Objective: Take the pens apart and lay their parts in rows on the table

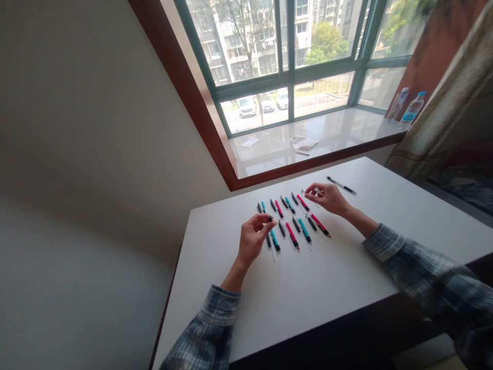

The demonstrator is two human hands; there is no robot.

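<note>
Several pen parts lie in two rows on the white table. Pink barrels (291,235), teal barrels (304,230), black grip pieces (282,228) and thin white refills (310,245) are among them. Over the left end of the rows, my left hand (252,240) pinches a small black pen part (270,219) between thumb and fingertips. My right hand (328,198) is at the far right end, its thumb and fingertips drawn together beside a pink barrel (303,202). What those fingers hold, if anything, is too small to make out.
An assembled black-and-clear pen (341,185) lies beyond my right hand. Behind the table, a window sill (269,149) carries a crumpled sheet (304,145) and, at its right end, plastic bottles (413,109) by a curtain (442,97). A wall (96,154) stands to the left.
</note>
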